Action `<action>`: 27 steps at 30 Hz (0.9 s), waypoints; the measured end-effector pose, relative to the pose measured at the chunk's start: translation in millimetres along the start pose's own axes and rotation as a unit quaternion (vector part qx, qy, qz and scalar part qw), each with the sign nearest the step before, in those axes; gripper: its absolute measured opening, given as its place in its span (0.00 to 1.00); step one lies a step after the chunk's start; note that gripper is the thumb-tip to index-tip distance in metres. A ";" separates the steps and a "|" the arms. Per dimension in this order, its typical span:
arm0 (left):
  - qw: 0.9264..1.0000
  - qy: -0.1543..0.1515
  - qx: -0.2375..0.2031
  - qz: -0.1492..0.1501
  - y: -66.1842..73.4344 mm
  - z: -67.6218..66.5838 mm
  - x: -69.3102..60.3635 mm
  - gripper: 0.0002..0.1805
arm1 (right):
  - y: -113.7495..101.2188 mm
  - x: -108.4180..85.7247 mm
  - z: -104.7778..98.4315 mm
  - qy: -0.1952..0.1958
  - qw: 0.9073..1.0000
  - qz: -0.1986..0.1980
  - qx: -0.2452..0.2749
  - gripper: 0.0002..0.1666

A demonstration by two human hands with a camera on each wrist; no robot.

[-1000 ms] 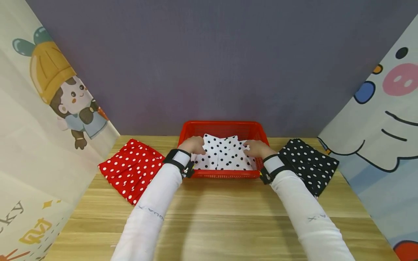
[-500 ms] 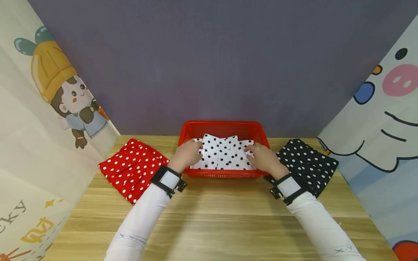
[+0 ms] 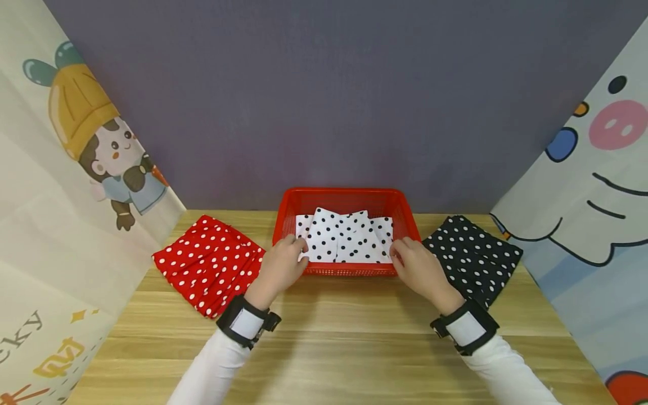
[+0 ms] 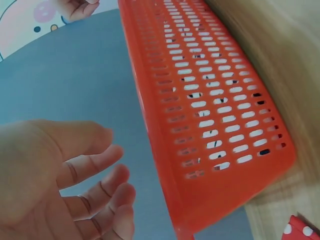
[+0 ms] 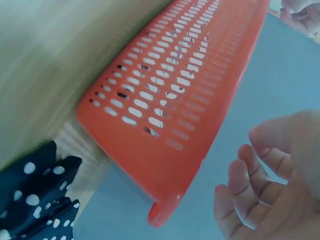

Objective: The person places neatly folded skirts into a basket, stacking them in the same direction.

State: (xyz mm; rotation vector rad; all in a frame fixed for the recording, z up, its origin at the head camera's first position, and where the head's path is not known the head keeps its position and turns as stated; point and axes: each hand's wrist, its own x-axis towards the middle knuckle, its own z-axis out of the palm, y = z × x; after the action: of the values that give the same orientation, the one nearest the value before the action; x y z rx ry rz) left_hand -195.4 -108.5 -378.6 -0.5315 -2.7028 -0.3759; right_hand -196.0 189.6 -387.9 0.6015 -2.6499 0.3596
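Note:
A red plastic basket point(image 3: 349, 270) stands on the table against the grey wall. White cloth with black dots point(image 3: 349, 239) lies folded inside it. My left hand point(image 3: 280, 264) is at the basket's front left corner, and in the left wrist view its loosely bent fingers point(image 4: 95, 200) hold nothing. Above the front right corner is my right hand point(image 3: 421, 269); the right wrist view shows its fingers point(image 5: 240, 185) relaxed and apart from the rim.
Red cloth with white dots point(image 3: 212, 264) lies folded left of the basket. A black cloth with white dots point(image 3: 476, 259) lies to its right. Printed side panels point(image 3: 557, 197) flank the wooden table point(image 3: 349, 337).
Both hands have drawn back from inside the basket toward its front corners, coming off the white dotted cloth. The basket and the cloths stay where they were.

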 end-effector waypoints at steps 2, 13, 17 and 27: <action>1.000 0.008 -0.003 0.003 0.5 0.8 -6.7 0.05 | -2.6 -6.5 0.2 0.002 1.000 -0.001 0.001 0.06; 1.000 0.020 0.003 0.009 -4.5 11.2 -46.0 0.07 | -17.6 -37.9 14.7 -0.006 1.000 -0.007 0.003 0.10; 0.999 0.036 0.004 0.022 -11.3 22.8 -60.9 0.06 | -20.4 -46.7 21.5 -0.014 1.000 -0.008 0.009 0.10; 0.999 0.052 -0.012 0.010 -20.8 40.6 -84.5 0.08 | -20.1 -67.1 39.7 0.013 0.999 -0.044 0.012 0.11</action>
State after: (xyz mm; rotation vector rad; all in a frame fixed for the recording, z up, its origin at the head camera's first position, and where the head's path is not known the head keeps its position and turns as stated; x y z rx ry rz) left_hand -142.7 -140.3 -452.3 -0.5301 -2.5953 -0.4186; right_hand -144.0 182.8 -449.0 0.7132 -2.5879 0.3711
